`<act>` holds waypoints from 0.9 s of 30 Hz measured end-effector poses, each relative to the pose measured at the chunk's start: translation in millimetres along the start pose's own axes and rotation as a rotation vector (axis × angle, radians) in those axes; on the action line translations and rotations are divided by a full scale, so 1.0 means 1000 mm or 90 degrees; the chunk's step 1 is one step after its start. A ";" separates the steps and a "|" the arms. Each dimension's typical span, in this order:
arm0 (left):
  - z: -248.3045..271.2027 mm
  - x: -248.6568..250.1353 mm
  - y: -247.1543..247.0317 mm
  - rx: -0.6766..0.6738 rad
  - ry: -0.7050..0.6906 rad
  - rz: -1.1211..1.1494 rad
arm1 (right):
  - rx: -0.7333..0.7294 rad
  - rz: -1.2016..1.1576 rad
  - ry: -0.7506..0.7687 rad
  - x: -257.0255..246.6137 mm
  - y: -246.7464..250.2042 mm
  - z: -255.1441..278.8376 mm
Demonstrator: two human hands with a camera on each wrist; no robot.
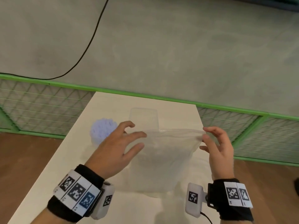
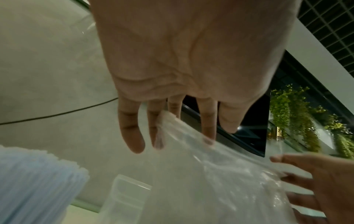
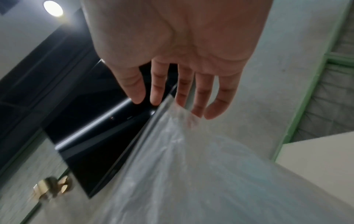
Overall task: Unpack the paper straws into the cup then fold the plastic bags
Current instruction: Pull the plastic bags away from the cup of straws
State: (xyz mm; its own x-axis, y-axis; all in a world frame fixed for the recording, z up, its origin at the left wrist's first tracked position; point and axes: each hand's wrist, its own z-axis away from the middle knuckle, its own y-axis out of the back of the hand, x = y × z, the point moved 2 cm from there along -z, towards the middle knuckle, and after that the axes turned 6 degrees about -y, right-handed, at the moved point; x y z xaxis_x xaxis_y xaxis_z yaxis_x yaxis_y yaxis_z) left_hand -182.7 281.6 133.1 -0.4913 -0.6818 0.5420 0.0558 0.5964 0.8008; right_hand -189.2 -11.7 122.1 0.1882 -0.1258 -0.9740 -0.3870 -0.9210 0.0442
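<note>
A clear, empty plastic bag (image 1: 163, 157) hangs stretched between my hands above the white table (image 1: 111, 104). My left hand (image 1: 137, 135) holds its upper left corner between loosely spread fingers (image 2: 207, 121). At the upper right corner, my right hand (image 1: 205, 135) pinches the bag (image 3: 191, 166) between thumb and fingertips (image 3: 157, 91). A cup filled with pale blue paper straws (image 1: 103, 131) stands on the table just left of my left hand, and the straws (image 2: 34, 181) show close by in the left wrist view. A second clear bag (image 1: 143, 117) lies flat on the table behind the held one.
A low green mesh fence (image 1: 48, 101) runs behind the table, on both sides of it. A black cable (image 1: 90, 42) trails across the grey floor beyond. Brown floor lies on either side of the table.
</note>
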 end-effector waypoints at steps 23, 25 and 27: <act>-0.041 -0.005 -0.032 -0.219 0.232 0.217 | -0.362 0.744 -0.032 -0.017 -0.038 -0.005; -0.042 -0.009 -0.039 -0.173 0.270 0.304 | -0.441 0.682 -0.101 -0.010 -0.039 -0.007; -0.042 -0.011 -0.044 -0.129 0.303 0.382 | -0.472 0.621 -0.134 -0.003 -0.040 -0.010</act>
State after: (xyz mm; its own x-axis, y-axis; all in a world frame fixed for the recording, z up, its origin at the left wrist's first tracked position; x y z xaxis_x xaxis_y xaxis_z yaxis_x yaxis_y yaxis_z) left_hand -143.3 245.0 102.9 0.0954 -0.4027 0.9103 0.3725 0.8625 0.3425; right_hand -164.9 22.0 125.7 -0.0662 -0.8759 -0.4779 0.3312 -0.4711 0.8175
